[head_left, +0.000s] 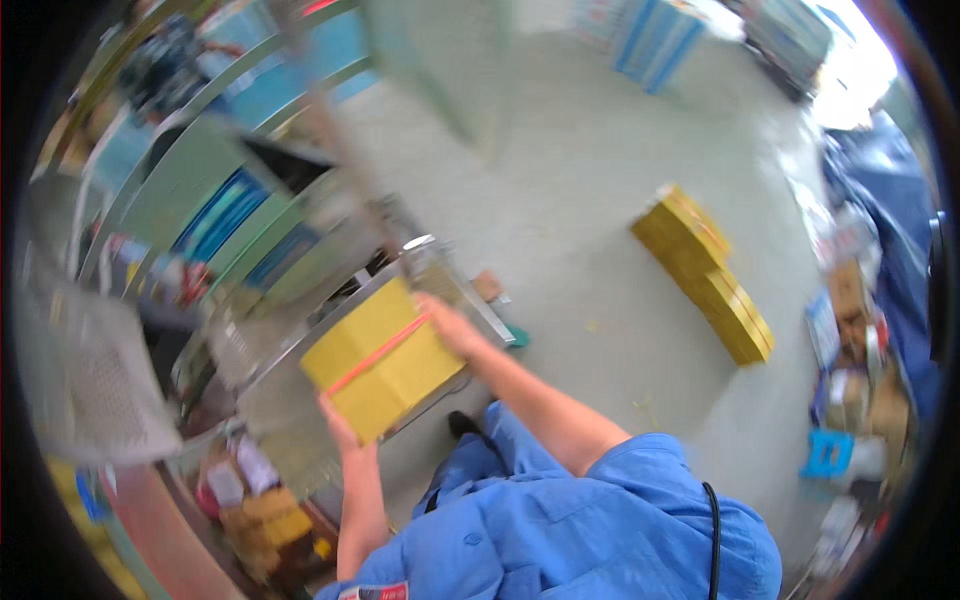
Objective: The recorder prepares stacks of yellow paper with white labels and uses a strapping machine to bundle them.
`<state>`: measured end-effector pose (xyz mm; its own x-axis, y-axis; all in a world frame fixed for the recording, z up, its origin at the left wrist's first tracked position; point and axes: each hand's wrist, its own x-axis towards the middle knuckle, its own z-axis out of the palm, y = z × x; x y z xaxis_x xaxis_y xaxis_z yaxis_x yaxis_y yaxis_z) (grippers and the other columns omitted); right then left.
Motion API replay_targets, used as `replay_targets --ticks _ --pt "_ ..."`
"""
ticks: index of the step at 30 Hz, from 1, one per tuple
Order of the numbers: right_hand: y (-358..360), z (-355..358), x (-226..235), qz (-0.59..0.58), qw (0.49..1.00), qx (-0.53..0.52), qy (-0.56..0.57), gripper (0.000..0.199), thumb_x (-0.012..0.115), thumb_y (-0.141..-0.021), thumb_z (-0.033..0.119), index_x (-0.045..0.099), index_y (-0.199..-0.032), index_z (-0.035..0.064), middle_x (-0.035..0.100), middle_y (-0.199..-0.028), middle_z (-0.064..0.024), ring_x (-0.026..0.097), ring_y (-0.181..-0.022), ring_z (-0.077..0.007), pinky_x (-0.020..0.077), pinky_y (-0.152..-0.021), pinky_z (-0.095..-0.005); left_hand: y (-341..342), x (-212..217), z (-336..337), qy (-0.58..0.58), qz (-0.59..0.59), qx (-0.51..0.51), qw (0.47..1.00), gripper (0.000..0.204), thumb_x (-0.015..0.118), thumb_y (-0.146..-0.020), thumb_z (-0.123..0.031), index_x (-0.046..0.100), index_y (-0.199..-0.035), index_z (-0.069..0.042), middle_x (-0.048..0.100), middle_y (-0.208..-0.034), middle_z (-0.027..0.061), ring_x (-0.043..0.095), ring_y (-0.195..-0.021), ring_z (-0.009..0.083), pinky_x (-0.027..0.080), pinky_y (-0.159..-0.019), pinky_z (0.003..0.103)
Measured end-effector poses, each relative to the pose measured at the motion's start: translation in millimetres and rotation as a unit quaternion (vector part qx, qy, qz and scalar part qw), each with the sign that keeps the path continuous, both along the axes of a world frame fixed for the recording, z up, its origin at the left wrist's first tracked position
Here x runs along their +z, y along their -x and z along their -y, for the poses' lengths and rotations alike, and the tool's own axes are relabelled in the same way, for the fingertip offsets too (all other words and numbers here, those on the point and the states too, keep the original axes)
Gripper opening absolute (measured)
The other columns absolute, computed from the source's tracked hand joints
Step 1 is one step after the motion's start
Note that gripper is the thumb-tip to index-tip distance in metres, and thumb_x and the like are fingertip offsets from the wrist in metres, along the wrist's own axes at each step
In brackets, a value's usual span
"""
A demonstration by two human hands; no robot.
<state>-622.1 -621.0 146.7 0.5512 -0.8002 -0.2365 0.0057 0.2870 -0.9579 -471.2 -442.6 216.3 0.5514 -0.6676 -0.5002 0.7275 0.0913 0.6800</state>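
I hold a flat-topped yellow box [412, 383] between both hands, in front of my body at the edge of a metal work surface [483, 310]. A reddish-pink strap [378, 354] runs across the top of the box from one hand's side to the other's. At its near left edge my left hand [340, 424] grips the box. My right hand [447, 326] is closed on the opposite side, by the other end of the strap. Fingertips of both hands are partly hidden or blurred.
Yellow boxes [700, 272] lie in a row on the grey floor to the right. Cartons and a blue tarp [885, 200] line the right side. A pale green machine frame [225, 190] stands at the left; a container of scraps [262, 520] is at lower left. Blue-and-white striped cartons [657, 42] stand far back.
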Motion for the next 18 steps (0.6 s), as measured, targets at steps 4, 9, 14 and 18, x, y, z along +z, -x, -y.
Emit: replay_targets --ticks 4,9,14,18 --pt "82 -28 37 0.024 0.996 -0.031 -0.084 0.057 0.042 -0.102 0.044 0.043 -0.146 0.0077 0.049 -0.145 -0.009 0.045 -0.132 -0.0182 0.0344 -0.109 -0.0316 60 -1 -6 -0.014 0.087 -0.02 0.996 0.056 0.029 -0.104 -0.05 0.044 -0.14 -0.01 0.051 -0.137 0.0075 0.051 -0.126 0.0249 0.044 -0.102 0.041" --pt "226 -36 60 0.103 0.968 -0.16 -0.165 0.053 0.04 -0.104 0.035 0.037 -0.149 0.0078 0.045 -0.148 -0.0057 0.043 -0.134 -0.017 0.0341 -0.11 -0.0309 163 24 46 -0.025 0.049 -0.18 0.982 0.057 0.027 -0.105 -0.05 0.043 -0.141 -0.01 0.053 -0.137 0.0065 0.053 -0.123 0.0224 0.045 -0.101 0.037" --pt "389 -43 64 0.154 0.919 -0.303 -0.202 0.051 0.038 -0.105 0.029 0.034 -0.15 0.0055 0.045 -0.147 -0.007 0.044 -0.134 -0.0186 0.0349 -0.111 -0.0327 305 25 112 -0.009 0.053 -0.367 0.929 0.057 0.026 -0.105 -0.051 0.049 -0.136 -0.009 0.057 -0.131 0.005 0.057 -0.117 0.0198 0.047 -0.097 0.034" --pt "524 -58 66 0.127 0.89 -0.412 -0.148 0.049 0.036 -0.106 0.026 0.035 -0.149 0.0034 0.045 -0.147 -0.0081 0.044 -0.134 -0.0186 0.0367 -0.11 -0.032 441 16 152 -0.031 0.049 -0.465 0.884 0.057 0.026 -0.105 -0.05 0.053 -0.131 -0.007 0.061 -0.123 0.0071 0.061 -0.108 0.0191 0.049 -0.093 0.032"
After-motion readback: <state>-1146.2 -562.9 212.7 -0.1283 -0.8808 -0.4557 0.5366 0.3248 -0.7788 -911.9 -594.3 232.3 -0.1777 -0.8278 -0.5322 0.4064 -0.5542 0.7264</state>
